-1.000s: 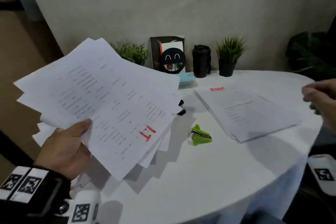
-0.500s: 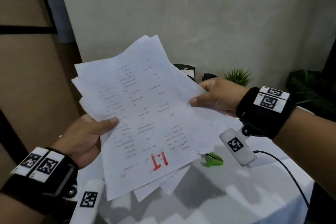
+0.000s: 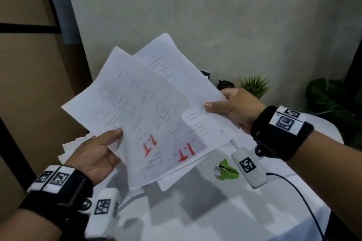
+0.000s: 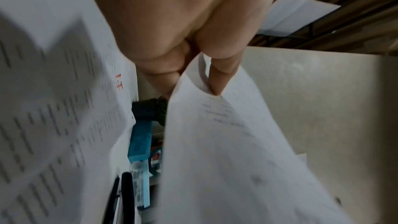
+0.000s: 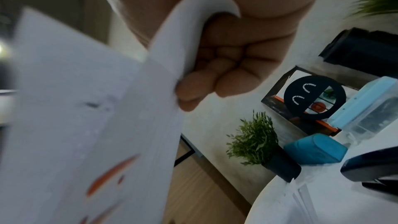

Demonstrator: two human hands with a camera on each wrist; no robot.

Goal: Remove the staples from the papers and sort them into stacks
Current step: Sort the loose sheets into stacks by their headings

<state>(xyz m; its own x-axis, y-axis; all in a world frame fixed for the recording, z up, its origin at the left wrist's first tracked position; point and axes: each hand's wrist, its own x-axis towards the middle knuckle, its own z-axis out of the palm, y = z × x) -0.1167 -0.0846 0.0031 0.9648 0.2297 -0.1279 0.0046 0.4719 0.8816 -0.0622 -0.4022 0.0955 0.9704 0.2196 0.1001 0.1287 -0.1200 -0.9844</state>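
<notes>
I judged the sorting barely begun: the white table (image 3: pixel 225 219) carried the loose papers (image 3: pixel 137 107), raised above its 10 o'clock edge, marked "1.1" in red. My left hand (image 3: pixel 94 154) pinched their lower edge, thumb on top; my right hand (image 3: pixel 237 107) gripped one sheet at 2 o'clock. The green staple remover (image 3: pixel 227 171) lay untouched at 4 o'clock.

A plain grey plastered wall (image 3: pixel 235 25) rises behind the round white-clothed surface (image 3: pixel 225 211), a tan wooden panel with a black band (image 3: pixel 29 64) stands beyond its left edge, over light wood-plank floor (image 5: pixel 204 185).
</notes>
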